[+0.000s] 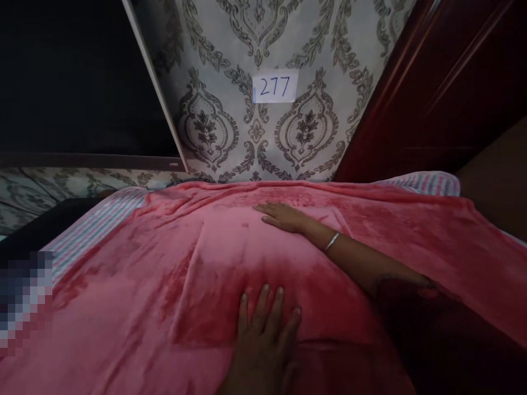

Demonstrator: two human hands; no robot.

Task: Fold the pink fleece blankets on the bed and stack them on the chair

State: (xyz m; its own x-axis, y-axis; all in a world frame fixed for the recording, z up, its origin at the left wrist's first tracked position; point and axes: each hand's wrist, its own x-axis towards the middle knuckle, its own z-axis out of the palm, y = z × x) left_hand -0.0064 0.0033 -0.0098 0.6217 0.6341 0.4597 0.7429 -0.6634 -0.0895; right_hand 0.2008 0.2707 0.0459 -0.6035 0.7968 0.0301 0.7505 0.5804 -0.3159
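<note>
Your left hand is nearest, palm down, fingers spread and pointing away from you, on the near part of the folded plush piece. The wrist lies over the piece's near edge. The piece is roughly rectangular, pink to red, and lies flat between and under your two hands; you cannot tell from here whether it is separate from the pink-red blanket around it.

Your right hand is farther out, flat on the far part of the piece, fingers extended to the left and held close together. A silver bracelet circles that wrist; a dark sleeve covers the arm above. Neither hand pinches the fabric.

Striped cloth shows past the blanket at left and far right. Beyond: patterned wallpaper bearing a white paper marked 277, a dark screen at left, a dark red panel at right.
</note>
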